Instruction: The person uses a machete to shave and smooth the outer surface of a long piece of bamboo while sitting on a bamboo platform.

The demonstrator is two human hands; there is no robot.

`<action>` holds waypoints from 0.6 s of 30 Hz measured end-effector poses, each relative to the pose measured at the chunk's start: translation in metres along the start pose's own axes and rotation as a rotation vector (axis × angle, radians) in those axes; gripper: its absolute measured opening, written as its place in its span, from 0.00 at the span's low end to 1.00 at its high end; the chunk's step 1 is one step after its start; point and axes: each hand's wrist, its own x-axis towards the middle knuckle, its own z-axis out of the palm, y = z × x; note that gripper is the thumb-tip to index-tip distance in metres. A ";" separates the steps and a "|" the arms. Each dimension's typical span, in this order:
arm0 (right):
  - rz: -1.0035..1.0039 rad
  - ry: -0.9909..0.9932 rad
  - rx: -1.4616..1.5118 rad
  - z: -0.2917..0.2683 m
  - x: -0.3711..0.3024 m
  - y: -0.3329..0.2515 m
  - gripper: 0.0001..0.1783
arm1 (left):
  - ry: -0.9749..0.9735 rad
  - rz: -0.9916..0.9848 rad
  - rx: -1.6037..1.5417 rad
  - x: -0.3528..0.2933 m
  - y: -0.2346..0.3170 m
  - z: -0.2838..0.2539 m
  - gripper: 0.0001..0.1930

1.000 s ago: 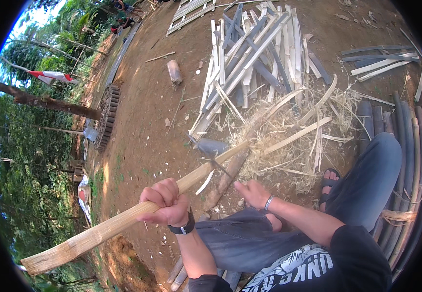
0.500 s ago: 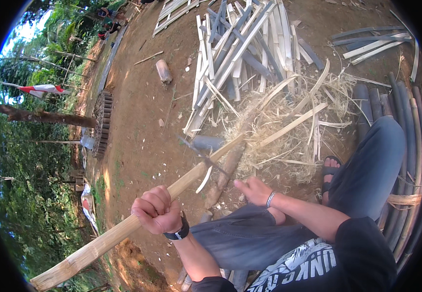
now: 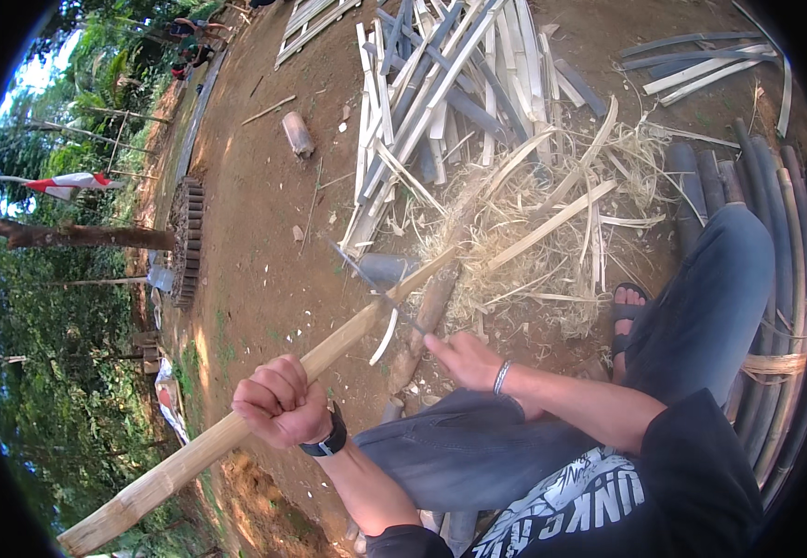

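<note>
My left hand [image 3: 283, 402] is closed around a long pale bamboo strip [image 3: 166, 467], which runs slantwise from the lower left toward the shavings. Its far end lies by a rough log [image 3: 425, 321] on the ground. A knife [image 3: 357, 268] crosses the strip beyond my left hand, its thin dark blade blurred. My right hand [image 3: 467, 361] is closed at the knife's near end; the handle is hidden in the fingers. A curled pale shaving [image 3: 385, 338] hangs beside the strip, just below the blade.
A heap of fibrous shavings [image 3: 534, 246] lies ahead, below a pile of split bamboo [image 3: 441, 74]. Bundled dark bamboo poles [image 3: 787, 279] lie at my right, beside my bent leg [image 3: 710, 307]. A short log piece [image 3: 297, 135] rests on the dirt; trees and a flag stand left.
The blade now slants more steeply across the strip, and my right hand has shifted slightly left. My left hand keeps its grip. The whole view has moved a little.
</note>
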 end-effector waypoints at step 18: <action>0.283 -0.014 -0.069 -0.027 0.019 0.040 0.40 | 0.106 0.017 -0.015 0.001 0.001 -0.001 0.24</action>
